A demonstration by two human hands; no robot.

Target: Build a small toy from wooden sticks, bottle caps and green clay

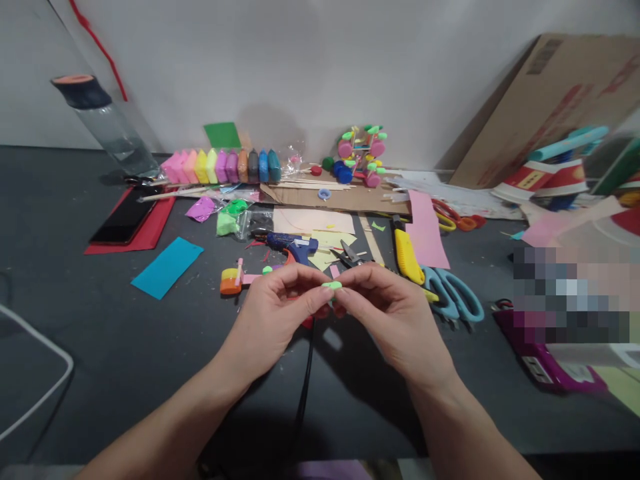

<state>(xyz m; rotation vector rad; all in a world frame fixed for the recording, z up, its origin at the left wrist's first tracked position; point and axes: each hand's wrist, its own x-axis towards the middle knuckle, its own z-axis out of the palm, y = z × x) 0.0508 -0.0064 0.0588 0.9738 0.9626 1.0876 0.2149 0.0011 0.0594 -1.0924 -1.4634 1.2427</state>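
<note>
A small lump of light green modelling clay [331, 285] is pinched between both my hands, above the dark table. My left hand [277, 307] grips its left end with thumb and fingertips. On the other end, my right hand [387, 307] holds it in the same kind of pinch. Just behind my hands lie a blue glue gun [295, 245] and the dark blades of a pair of pliers or cutters [350, 253], partly covered by my right hand. An orange and yellow clay piece with a pink stick [231, 281] stands beyond my left hand.
Clay packets [225, 165] line the back, near a colourful clay-and-stick model [363, 157]. A yellow utility knife [407, 250] and blue-handled scissors [453, 293] lie right. A water bottle [107, 127], a phone [125, 215] and blue paper [167, 267] are left. A cable [306, 380] runs toward me.
</note>
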